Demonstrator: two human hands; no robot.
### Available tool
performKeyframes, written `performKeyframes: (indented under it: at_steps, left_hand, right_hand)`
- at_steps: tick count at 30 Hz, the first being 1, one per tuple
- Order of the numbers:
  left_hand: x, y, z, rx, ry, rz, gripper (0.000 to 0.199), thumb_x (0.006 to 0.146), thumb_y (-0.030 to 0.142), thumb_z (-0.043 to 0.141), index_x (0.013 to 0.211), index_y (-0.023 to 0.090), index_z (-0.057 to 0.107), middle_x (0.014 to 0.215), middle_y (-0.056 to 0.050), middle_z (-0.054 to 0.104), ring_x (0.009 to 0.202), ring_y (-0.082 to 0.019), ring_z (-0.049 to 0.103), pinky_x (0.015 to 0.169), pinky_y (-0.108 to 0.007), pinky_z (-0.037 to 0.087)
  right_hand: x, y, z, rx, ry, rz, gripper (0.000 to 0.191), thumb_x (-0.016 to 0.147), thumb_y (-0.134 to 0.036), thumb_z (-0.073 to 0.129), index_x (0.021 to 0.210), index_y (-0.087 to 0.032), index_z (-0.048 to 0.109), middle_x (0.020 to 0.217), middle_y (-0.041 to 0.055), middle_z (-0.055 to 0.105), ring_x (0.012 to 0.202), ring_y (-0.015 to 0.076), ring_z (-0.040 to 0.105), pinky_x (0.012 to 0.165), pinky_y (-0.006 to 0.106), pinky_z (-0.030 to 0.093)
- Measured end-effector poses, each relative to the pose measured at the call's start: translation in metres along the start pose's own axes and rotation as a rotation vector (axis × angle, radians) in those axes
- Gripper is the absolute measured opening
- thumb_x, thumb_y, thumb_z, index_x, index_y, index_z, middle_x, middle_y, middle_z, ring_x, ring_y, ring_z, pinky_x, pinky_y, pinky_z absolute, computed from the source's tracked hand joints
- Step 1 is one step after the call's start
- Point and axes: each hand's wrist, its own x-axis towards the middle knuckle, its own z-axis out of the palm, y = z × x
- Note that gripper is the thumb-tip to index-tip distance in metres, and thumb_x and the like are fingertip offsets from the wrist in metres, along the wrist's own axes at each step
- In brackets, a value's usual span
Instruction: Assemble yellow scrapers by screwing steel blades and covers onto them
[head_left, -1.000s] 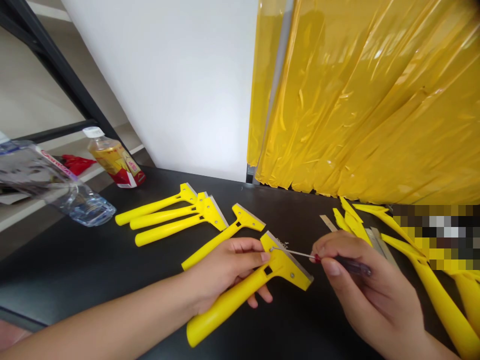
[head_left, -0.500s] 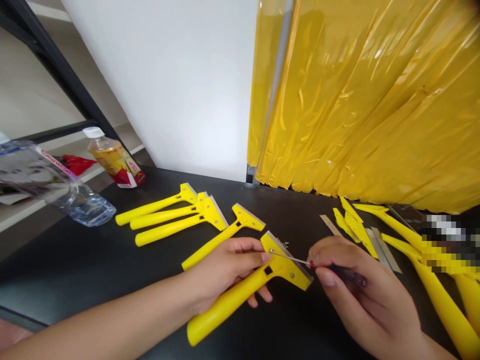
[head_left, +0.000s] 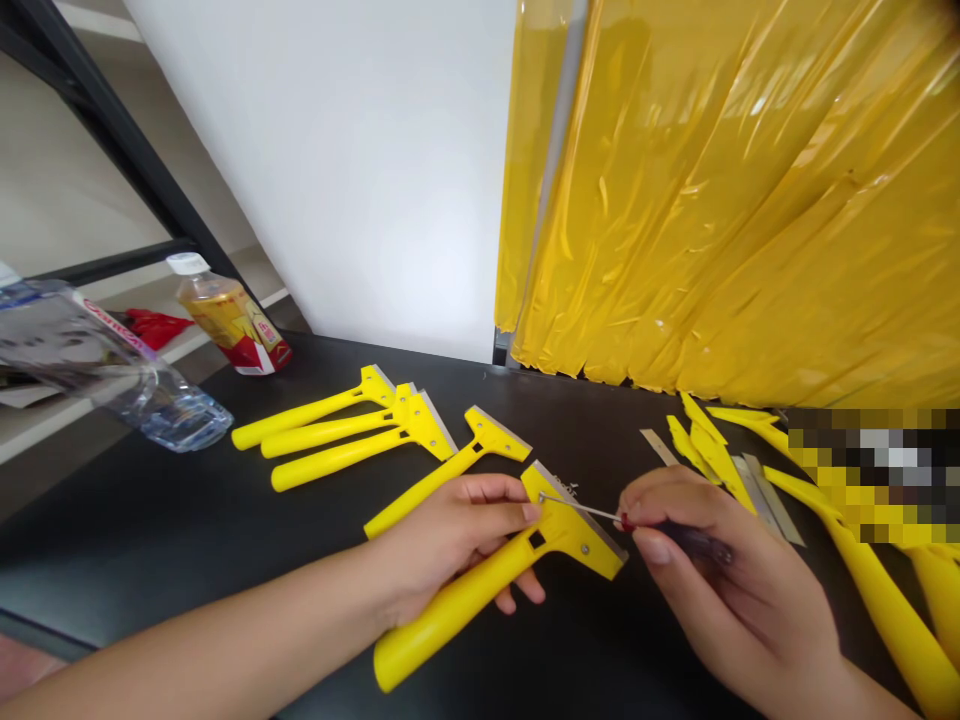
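My left hand (head_left: 450, 540) grips the handle and neck of a yellow plastic scraper (head_left: 574, 530), which has a metal blade along its far edge. My right hand (head_left: 720, 580) pinches a small screwdriver (head_left: 694, 540) with a red-collared dark handle. Its thin steel shaft reaches across to a screw at the scraper's upper corner, and the tip appears to touch it. Beside my left hand lies another yellow scraper (head_left: 487, 445), with several more (head_left: 337, 430) to its left. Loose metal blades (head_left: 769, 500) and yellow pieces lie just past my right hand.
Everything lies on a black table (head_left: 187, 530) in front of a white wall and a shiny yellow curtain (head_left: 712, 200). A crumpled water bottle (head_left: 169, 410) and a drink bottle (head_left: 232, 320) stand at far left. More yellow scrapers (head_left: 892, 620) lie at right, partly pixelated.
My right hand has shifted slightly left, and the screwdriver has tilted a little, its tip staying at the same screw. The scraper and my left hand have hardly moved.
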Motion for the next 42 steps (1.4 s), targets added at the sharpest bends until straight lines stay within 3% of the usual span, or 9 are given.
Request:
performKeyframes:
  at_steps: [42]
  left_hand:
    - [0.0008, 0.0086, -0.0052, -0.110, 0.061, 0.022, 0.026, 0.092, 0.030, 0.074, 0.111, 0.016, 0.064, 0.103, -0.008, 0.073, 0.065, -0.019, 0.077, 0.049, -0.023, 0.059]
  right_hand:
    - [0.0042, 0.0065, 0.0010, -0.040, -0.040, -0.051, 0.028, 0.093, -0.005, 0.061, 0.114, -0.024, 0.061, 0.104, 0.0072, 0.066, 0.093, 0.0214, 0.069, 0.079, 0.036, 0.055]
